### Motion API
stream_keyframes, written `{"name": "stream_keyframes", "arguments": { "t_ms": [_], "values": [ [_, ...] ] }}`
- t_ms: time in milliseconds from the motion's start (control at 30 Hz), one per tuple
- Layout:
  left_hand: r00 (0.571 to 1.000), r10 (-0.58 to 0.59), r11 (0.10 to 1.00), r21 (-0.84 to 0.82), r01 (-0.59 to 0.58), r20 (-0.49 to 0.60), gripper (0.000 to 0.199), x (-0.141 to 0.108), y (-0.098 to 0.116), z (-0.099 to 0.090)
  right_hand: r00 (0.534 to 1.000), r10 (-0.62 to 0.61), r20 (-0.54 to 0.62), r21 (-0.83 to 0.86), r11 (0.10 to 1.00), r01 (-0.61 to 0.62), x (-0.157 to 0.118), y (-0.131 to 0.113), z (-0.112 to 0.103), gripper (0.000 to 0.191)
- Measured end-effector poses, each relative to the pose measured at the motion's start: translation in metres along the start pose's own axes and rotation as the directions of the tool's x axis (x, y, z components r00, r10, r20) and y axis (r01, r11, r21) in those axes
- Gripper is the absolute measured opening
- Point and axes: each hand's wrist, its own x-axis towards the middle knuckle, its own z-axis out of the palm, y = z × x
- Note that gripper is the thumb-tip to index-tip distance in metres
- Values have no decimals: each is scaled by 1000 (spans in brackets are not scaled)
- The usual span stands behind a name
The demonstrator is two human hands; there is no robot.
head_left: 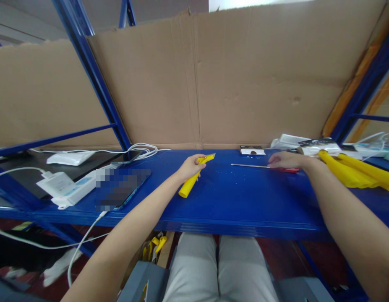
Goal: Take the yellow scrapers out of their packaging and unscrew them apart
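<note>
Your L hand (192,167) grips the yellow tube (188,187) near its upper end, prob. to steady it w/ the lower end free. Your R hand (284,160) is at the screwdriver's red handle (290,170), fingers bent; can't tell if gripping. Its shaft (249,166) lies on the desk (225,201), pointing L, within easy reach.

Blue tabletop (232,205), glossy, strewn with small pale specks toward back. At left: white power strip (84,188) laid slantwise, dark flat device (123,188) set just beside it, screen area pixelated. White cable (145,147) looped near back edge. Small black-and-white packet (252,150) placed at back. Red-handled tool (251,166) laid flat, thin shaft pointed left. Yellow pieces (358,172) heaped at right, packaging (320,146) crowded behind.
</note>
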Motion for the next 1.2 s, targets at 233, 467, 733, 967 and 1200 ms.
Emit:
{"name": "stream_keyframes", "arguments": {
  "t_ms": [233,467,733,967,1200],
  "values": [
    [1000,21,1000,6,-21,16,42,0,0,3,878,-203,-434,11,973,230,12,-79,9,22],
    [996,60,998,33,-62,64,40,-1,-4,10,800,-404,-444,114,860,498,33,-140,50,25],
    [989,100,995,20,-103,109,41,-4,-2,14,702,-545,-459,56,771,635,27,-153,63,23],
    [990,93,994,43,-98,107,41,-3,-3,16,759,-474,-446,31,839,543,34,-168,65,15],
    [996,76,996,43,-78,37,36,0,-6,14,788,-377,-487,114,867,485,40,-179,73,13]
  ]
}}
